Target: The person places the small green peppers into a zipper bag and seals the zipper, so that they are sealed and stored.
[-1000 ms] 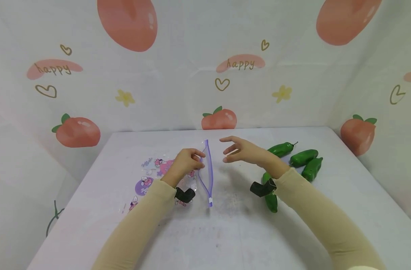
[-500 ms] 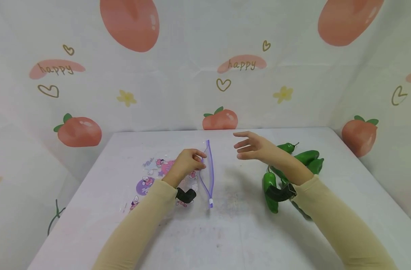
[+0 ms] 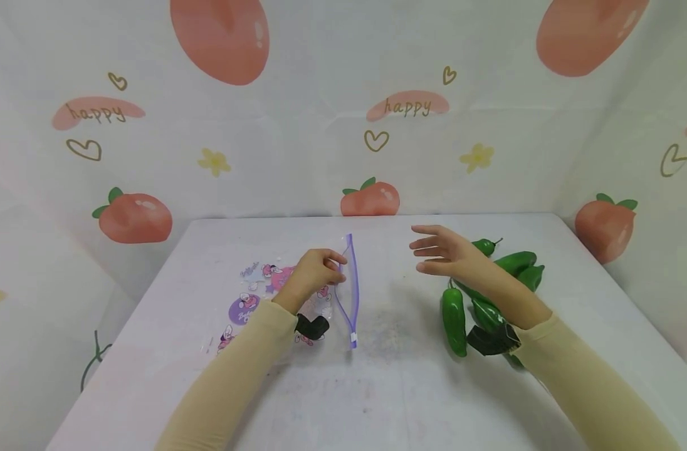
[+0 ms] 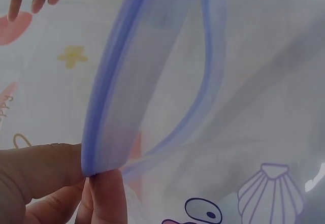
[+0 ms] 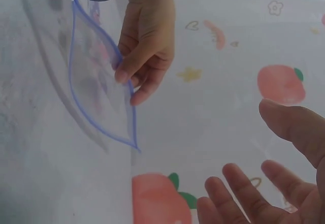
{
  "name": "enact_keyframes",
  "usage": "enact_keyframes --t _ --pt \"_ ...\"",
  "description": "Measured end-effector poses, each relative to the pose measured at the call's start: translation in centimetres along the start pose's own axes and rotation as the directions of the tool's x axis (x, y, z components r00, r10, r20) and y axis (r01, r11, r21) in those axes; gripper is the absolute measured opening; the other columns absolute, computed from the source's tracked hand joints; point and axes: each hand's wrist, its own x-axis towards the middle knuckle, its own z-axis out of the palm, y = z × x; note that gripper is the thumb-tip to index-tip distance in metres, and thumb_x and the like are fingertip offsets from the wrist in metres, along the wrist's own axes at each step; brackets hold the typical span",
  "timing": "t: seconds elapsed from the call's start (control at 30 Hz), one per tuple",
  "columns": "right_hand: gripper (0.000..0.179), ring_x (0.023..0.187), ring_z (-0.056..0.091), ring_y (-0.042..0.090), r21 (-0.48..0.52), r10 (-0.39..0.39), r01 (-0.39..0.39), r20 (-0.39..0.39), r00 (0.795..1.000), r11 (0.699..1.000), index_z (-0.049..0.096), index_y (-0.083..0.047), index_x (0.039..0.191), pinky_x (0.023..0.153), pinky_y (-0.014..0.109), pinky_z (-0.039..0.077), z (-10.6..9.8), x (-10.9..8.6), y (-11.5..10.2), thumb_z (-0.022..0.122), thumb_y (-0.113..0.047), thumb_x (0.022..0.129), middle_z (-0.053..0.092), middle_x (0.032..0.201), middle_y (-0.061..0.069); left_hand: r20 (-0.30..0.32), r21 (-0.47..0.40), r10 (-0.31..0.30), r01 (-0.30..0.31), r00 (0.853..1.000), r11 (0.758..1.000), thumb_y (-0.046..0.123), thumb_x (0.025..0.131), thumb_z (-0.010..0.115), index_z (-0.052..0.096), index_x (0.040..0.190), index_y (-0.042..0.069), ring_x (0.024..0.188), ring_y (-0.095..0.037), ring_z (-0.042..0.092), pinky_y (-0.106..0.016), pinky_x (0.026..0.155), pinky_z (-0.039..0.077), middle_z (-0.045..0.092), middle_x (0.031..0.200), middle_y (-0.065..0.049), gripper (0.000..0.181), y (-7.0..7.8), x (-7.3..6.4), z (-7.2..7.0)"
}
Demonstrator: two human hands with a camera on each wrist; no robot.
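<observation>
Facing you, a pale cloth backdrop (image 3: 298, 150) rises behind the white table (image 3: 343, 394) and along both sides. On it you see printed red fruits (image 3: 135, 217) with green leaves, yellow flowers (image 3: 214, 162), outlined hearts and "happy" lettering (image 3: 95, 113) on pink patches. Your head view's top edge cuts off two larger fruits (image 3: 222, 37). Small dark specks (image 3: 366, 411) dot the tabletop nearer you.

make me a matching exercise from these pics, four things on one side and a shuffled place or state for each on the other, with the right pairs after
1. left grip
2. right grip
3. peppers
4. zip slider

a. white, at the near end of the opening of the bag
b. holding nothing
c. pinching the bag
d. green, on the table

Pairs: 1-c, 2-b, 3-d, 4-a
</observation>
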Motion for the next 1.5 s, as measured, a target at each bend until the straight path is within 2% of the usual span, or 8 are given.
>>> enact_keyframes --t 0.2,0.3,0.53,0.7,0.97,1.17,1.37,1.5 --pt "0.065 0.13 0.047 0.033 0.013 -0.039 0.04 -0.053 0.998 0.999 0.035 -0.015 0.148 0.094 0.027 0.05 -0.3 -1.2 0.8 0.068 -0.019 0.091 0.05 0.138 0.014 -0.002 0.006 -0.001 0.001 1.0 1.0 0.004 0.081 0.075 0.067 0.115 0.004 0.074 -0.017 0.061 -0.026 0.072 0.055 0.06 0.087 -0.006 0.035 0.1 -0.1 0.0" --pt "0.062 0.128 0.05 0.024 0.019 -0.064 0.066 -0.09 0.994 0.998 0.037 -0.016 0.147 0.091 0.019 0.049 -0.5 -2.0 1.0 0.066 -0.017 0.092 0.051 0.137 0.01 -0.003 0.008 0.002 -0.002 1.0 1.0 0.004 0.081 0.075 0.067 0.115 0.004 0.074 -0.016 0.061 -0.026 0.071 0.054 0.06 0.087 -0.006 0.035 0.1 -0.1 0.1" --pt "0.056 0.116 0.055 0.0 0.001 -0.158 0.162 -0.217 0.963 0.987 0.042 -0.016 0.144 0.09 0.015 0.048 -1.0 -3.5 1.2 0.063 -0.009 0.093 0.058 0.127 -0.01 -0.008 0.014 0.008 -0.008 1.0 1.0 0.005 0.08 0.076 0.068 0.114 0.005 0.073 -0.016 0.061 -0.026 0.072 0.054 0.06 0.086 -0.006 0.035 0.1 -0.1 0.1" --pt "0.055 0.112 0.057 -0.003 -0.062 -0.24 0.233 -0.3 0.923 0.971 0.045 -0.012 0.142 0.09 0.012 0.047 -1.2 -4.5 1.5 0.062 0.0 0.091 0.06 0.123 -0.015 -0.011 0.012 0.014 -0.014 1.0 1.0 0.005 0.08 0.075 0.068 0.114 0.005 0.072 -0.016 0.06 -0.027 0.073 0.055 0.059 0.086 -0.006 0.035 0.2 -0.2 0.1" --pt "0.053 0.113 0.057 -0.005 -0.093 -0.278 0.262 -0.384 0.881 0.96 0.047 -0.008 0.14 0.09 0.009 0.045 -1.5 -6.2 2.3 0.061 0.006 0.09 0.061 0.124 -0.014 -0.012 0.003 0.038 -0.038 0.999 0.999 0.004 0.079 0.076 0.068 0.113 0.003 0.07 -0.015 0.058 -0.026 0.071 0.055 0.059 0.083 -0.005 0.034 0.1 -0.2 0.0" --pt "0.054 0.113 0.055 -0.006 -0.149 -0.272 0.231 -0.393 0.878 0.961 0.046 -0.005 0.139 0.091 0.007 0.043 -1.3 -7.5 3.2 0.061 0.008 0.089 0.058 0.121 -0.022 -0.011 0.009 0.03 -0.03 0.999 1.0 0.005 0.079 0.076 0.068 0.113 0.004 0.071 -0.016 0.06 -0.027 0.072 0.055 0.06 0.083 -0.006 0.034 0.0 -0.2 -0.1" --pt "0.057 0.114 0.055 -0.007 -0.179 -0.311 0.26 -0.391 0.866 0.949 0.045 0.0 0.138 0.092 0.007 0.043 -0.9 -8.7 4.4 0.061 0.015 0.085 0.059 0.123 -0.018 -0.011 0.016 0.023 -0.023 1.0 1.0 0.006 0.08 0.076 0.068 0.114 0.005 0.072 -0.016 0.06 -0.027 0.072 0.055 0.059 0.085 -0.006 0.035 0.0 -0.2 -0.1" --pt "0.056 0.115 0.054 -0.008 -0.184 -0.298 0.242 -0.405 0.865 0.953 0.046 -0.001 0.137 0.092 0.006 0.042 -0.7 -9.3 4.8 0.061 0.014 0.085 0.059 0.123 -0.019 -0.011 0.005 0.016 -0.016 1.0 1.0 0.005 0.081 0.075 0.068 0.114 0.005 0.074 -0.017 0.061 -0.028 0.074 0.056 0.059 0.086 -0.006 0.034 0.0 -0.3 0.0"
